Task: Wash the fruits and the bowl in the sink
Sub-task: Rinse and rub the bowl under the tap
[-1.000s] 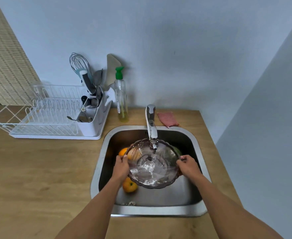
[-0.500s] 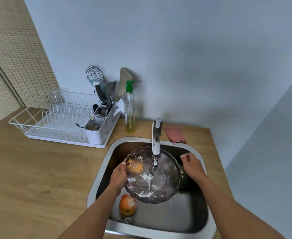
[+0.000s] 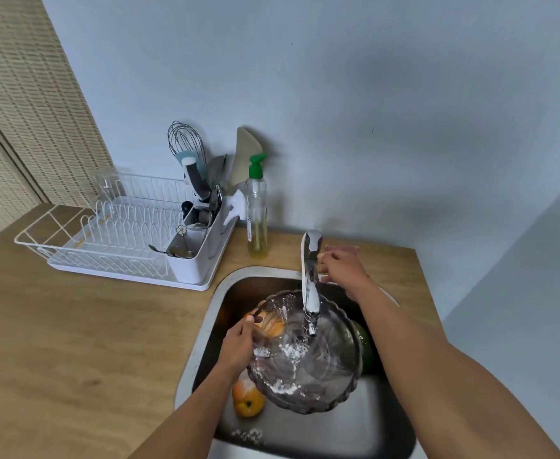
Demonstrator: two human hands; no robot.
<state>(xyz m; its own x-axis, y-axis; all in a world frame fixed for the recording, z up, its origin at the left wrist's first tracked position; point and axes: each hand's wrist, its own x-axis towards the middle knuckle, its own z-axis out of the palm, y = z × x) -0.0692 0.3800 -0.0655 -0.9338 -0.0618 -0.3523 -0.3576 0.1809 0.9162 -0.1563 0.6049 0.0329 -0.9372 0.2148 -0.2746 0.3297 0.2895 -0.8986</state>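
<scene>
Counter [image 3: 73, 342]: wood, steel sink [image 3: 190, 366], grey walls.
Left hand [image 3: 238, 346]: fingers pinch bowl [image 3: 325, 382] rim.
Right hand [image 3: 344, 270]: fingers loosely spread beside tap [image 3: 310, 283].

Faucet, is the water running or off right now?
Running: white splashing shows in the glass bowl, gripped by the left hand, directly under the faucet spout. The right hand is beside the lever.

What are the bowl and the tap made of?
Bowl: clear, smoky-tinted glass or plastic with a glossy finish; an orange fruit shows through its wall. I cannot tell which of the two it is. Tap: polished metal, probably chromed; it gleams with bright, mirror-like reflections.
</scene>
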